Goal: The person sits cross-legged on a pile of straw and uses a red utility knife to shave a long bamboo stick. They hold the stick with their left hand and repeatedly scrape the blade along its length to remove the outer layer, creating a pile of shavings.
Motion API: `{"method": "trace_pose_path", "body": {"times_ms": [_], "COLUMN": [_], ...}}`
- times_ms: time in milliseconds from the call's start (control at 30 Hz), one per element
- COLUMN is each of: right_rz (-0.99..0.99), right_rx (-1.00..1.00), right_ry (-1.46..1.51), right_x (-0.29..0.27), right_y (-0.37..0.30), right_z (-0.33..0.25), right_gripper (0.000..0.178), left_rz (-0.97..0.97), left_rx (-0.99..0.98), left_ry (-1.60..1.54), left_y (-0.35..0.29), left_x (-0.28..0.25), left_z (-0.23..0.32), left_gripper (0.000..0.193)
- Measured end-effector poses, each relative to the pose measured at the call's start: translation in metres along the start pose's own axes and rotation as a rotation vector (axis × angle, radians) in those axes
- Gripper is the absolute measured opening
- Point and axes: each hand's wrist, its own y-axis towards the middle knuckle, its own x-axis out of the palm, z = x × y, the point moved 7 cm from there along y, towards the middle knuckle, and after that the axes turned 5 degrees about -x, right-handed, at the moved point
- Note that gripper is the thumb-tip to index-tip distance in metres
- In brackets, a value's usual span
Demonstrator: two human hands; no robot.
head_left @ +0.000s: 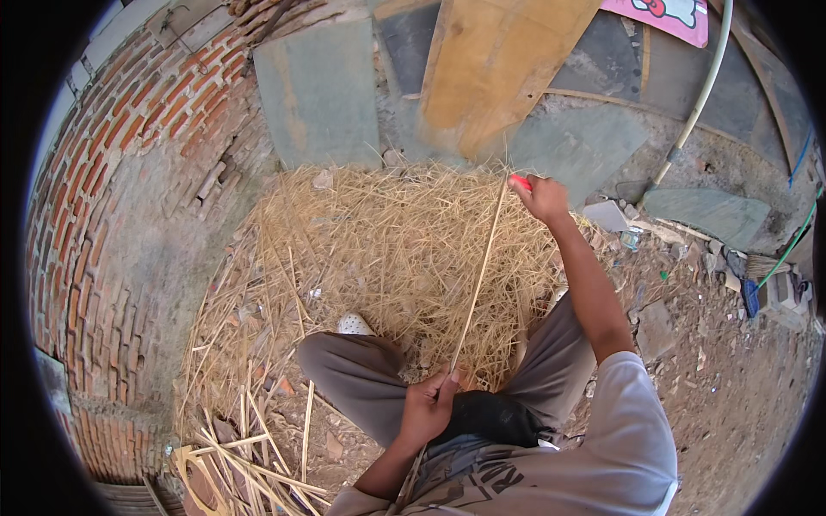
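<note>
A long, thin pale strip (482, 292), likely bamboo, slants from my lap up to the far edge of the shavings. Near my lap, my left hand (428, 406) is closed around its lower part. With my arm stretched far forward, my right hand (544, 199) grips a small tool with a red handle (520, 181) at the strip's far end. The tool's working end is too small to make out. Fine slivers stick up beside it. A black pad or cloth (486, 419) lies over my lap below the strip.
A thick heap of straw-coloured shavings (370, 232) covers the ground before my legs. Several split sticks (249, 456) lie at lower left. A brick wall (95, 284) stands left; boards (318, 95) lean at the back. Rubble and a pale pipe (701, 95) are at right.
</note>
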Motion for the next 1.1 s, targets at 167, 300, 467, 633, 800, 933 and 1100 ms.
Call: {"method": "trace_pose_path", "body": {"times_ms": [167, 300, 467, 633, 800, 933, 1100], "right_rz": [-0.015, -0.025, -0.266, -0.407, -0.682, -0.678, -0.43], "right_rx": [0.357, 0.108, -0.425, -0.255, 0.198, 0.176, -0.136], "right_ry": [0.198, 0.231, 0.461, 1.211, 1.445, 1.474, 1.22], "right_x": [0.008, -0.004, -0.002, 0.037, 0.051, 0.054, 0.042], "right_y": [0.019, -0.014, -0.096, -0.129, -0.126, -0.124, -0.109], "right_z": [0.077, -0.016, -0.138, -0.175, -0.162, -0.162, -0.159], "right_gripper": [0.085, 0.078, 0.065, 0.043, 0.037, 0.036, 0.044], "left_rz": [0.121, 0.238, 0.189, 0.072, -0.084, -0.093, 0.044], "left_rx": [0.146, -0.108, -0.116, -0.236, -0.295, -0.262, -0.18], "left_ry": [-0.049, -0.367, -0.537, -0.529, -0.777, -0.711, -0.39], "left_y": [-0.026, 0.009, 0.038, 0.046, 0.048, 0.049, 0.053], "left_x": [-0.022, -0.051, -0.045, -0.02, -0.004, -0.002, -0.015], "left_z": [-0.006, -0.019, -0.021, -0.013, -0.02, -0.022, -0.007], "left_gripper": [0.024, 0.027, 0.031, 0.035, 0.039, 0.039, 0.034]}}
